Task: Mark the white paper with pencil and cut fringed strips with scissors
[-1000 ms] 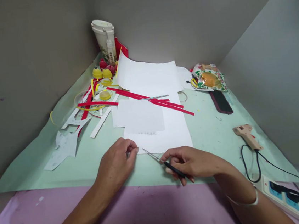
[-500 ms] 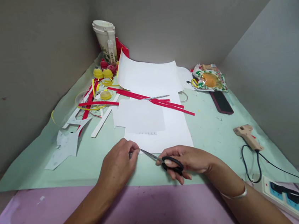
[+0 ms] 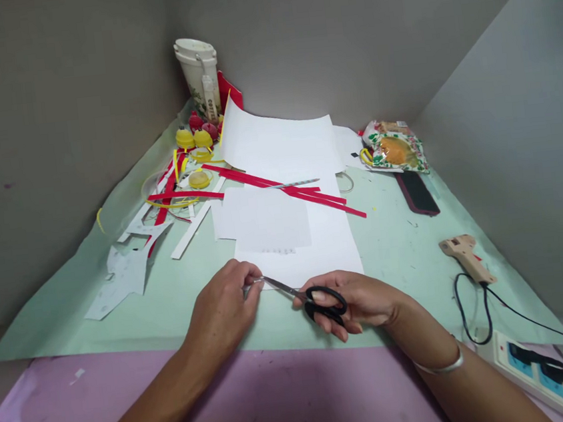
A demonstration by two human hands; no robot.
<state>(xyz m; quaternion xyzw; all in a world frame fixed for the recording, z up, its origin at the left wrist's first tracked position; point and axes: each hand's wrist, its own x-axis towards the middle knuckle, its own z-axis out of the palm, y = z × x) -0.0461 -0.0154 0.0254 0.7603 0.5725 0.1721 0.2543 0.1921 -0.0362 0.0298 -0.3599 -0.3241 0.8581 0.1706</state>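
Observation:
My left hand (image 3: 230,300) is closed in a pinch above the table's near part. Between its thumb and forefinger a tiny pale bit shows, too small to name. My right hand (image 3: 354,301) grips a pair of black-handled scissors (image 3: 325,305), fingers through the loops. The scissors' blades point left, and their tips reach the left fingertips. Just beyond both hands lies a large white paper sheet (image 3: 333,252), with a smaller white sheet (image 3: 266,216) on top. Red strips (image 3: 320,197) and a pencil (image 3: 299,183) lie across the sheets.
To the left are paper scraps (image 3: 122,275), a white strip (image 3: 190,230) and yellow round pieces (image 3: 199,178). A lidded cup (image 3: 196,72) stands behind. On the right are a snack packet (image 3: 396,148), a phone (image 3: 417,192), a glue gun (image 3: 467,258) and a power strip (image 3: 534,372) with cables.
The scissors have tilted a little and their handle loops have spread apart. My right hand has shifted slightly up; my left hand stays almost in place, with the pale bit now showing.

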